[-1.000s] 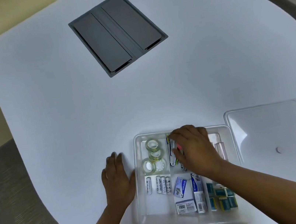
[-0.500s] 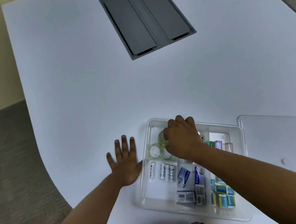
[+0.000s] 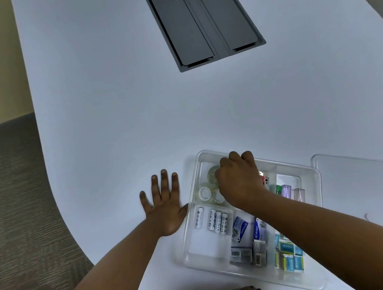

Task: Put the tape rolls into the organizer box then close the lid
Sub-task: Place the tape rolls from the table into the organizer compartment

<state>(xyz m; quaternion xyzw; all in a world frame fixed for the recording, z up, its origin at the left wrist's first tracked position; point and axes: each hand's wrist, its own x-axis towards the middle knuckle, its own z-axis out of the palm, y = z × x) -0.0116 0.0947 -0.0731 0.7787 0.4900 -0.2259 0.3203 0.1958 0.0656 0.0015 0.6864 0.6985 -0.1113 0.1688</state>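
Near edge of tabletop (image 3: 108,133): organizer box (image 3: 198,221) open, batteries (image 3: 212,219) in a near cell. My left hand (image 3: 165,205) lies flat, fingers spread wide, against the box's left wall, likely steadying it. My right hand (image 3: 240,182) curls over the far-left cell, on the tape rolls (image 3: 205,192); grip hidden, I cannot tell. Lid (image 3: 362,183) lies off, beside the box's right wall.
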